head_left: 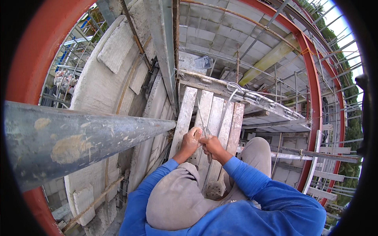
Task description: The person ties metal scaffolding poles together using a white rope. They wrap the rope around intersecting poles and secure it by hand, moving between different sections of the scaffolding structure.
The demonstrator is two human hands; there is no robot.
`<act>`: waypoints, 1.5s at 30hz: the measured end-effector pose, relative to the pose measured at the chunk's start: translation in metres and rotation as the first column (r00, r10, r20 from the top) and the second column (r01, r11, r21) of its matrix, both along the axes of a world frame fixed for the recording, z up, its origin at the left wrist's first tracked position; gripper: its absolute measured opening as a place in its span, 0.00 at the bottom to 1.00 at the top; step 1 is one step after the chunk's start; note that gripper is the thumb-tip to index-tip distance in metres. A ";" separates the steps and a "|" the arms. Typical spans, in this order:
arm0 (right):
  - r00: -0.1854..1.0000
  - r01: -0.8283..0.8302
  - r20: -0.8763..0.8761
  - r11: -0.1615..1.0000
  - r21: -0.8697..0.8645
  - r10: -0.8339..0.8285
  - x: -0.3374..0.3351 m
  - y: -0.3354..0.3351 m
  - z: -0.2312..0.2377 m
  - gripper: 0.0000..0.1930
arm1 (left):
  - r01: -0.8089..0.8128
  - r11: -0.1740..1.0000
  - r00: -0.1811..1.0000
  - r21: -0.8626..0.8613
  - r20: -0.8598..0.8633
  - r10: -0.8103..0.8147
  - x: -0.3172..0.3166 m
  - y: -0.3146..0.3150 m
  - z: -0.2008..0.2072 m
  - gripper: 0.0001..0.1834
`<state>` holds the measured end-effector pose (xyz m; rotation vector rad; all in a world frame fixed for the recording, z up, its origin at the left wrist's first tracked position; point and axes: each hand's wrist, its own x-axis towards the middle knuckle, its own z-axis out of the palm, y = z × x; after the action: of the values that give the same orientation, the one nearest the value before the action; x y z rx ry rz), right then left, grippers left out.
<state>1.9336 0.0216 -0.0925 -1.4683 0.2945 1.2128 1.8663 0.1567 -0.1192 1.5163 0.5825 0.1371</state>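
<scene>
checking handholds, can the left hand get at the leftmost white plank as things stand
Probably yes: the leftmost white plank shows bare beside the left hand, though that hand seems busy with the wire.

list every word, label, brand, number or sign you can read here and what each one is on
No text can be read anywhere in this picture.
Crumpled grey sheet: dark marks, too small and blurred to tell whether they are print.
Pipe: stains and pale patches, no lettering visible.
Planks: no lettering visible.
Held cord: no label visible.
</scene>
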 end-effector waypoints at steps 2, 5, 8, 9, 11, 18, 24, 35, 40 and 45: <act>1.000 -0.022 -0.006 1.000 -0.006 0.022 0.002 0.006 0.011 0.05 | -0.024 0.970 0.997 -0.241 -0.075 0.006 -0.004 0.003 -0.007 0.22; 1.000 -0.016 0.001 1.000 -0.017 0.016 0.005 0.004 0.011 0.07 | 0.197 0.962 0.962 -0.190 -0.154 -0.228 -0.004 0.006 -0.013 0.26; 0.998 0.057 -0.042 0.998 0.035 -0.055 -0.002 0.009 0.008 0.09 | 0.097 0.977 0.992 -0.188 -0.062 -0.110 -0.010 -0.001 -0.067 0.25; 0.995 0.080 -0.068 0.995 0.063 -0.076 -0.005 0.016 0.008 0.10 | 0.015 0.980 1.000 -0.196 -0.005 -0.016 -0.011 0.001 -0.086 0.25; 0.998 0.064 -0.010 0.997 0.036 -0.064 -0.002 0.005 0.014 0.11 | 0.035 0.968 0.999 -0.250 -0.026 -0.043 0.006 -0.007 -0.035 0.24; 0.993 -0.093 0.080 0.995 0.028 0.091 -0.011 0.016 0.004 0.05 | -0.067 0.959 0.990 -0.276 0.102 0.098 0.004 -0.010 -0.090 0.24; 0.949 -0.240 0.184 0.965 -0.104 0.256 -0.006 0.015 -0.007 0.05 | -0.029 0.998 0.995 -0.065 -0.094 0.022 0.002 0.004 -0.056 0.27; 0.484 -0.270 0.606 0.766 -0.583 0.631 0.024 -0.003 -0.044 0.12 | 0.048 0.946 0.992 0.321 -0.127 -0.007 -0.025 0.029 -0.028 0.22; 0.706 -0.395 0.468 0.844 -0.363 0.532 0.020 0.009 -0.041 0.11 | -0.067 0.998 0.987 0.004 0.150 0.066 -0.023 0.025 -0.064 0.19; 0.848 -0.350 0.334 0.908 -0.229 0.411 0.012 0.009 0.005 0.17 | -0.035 0.691 0.974 -0.722 0.131 0.186 -0.033 0.022 -0.053 0.19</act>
<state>1.9453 0.0303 -0.0871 -1.9278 -0.1795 1.2018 1.8336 0.1784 -0.1724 0.6820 0.4857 0.1278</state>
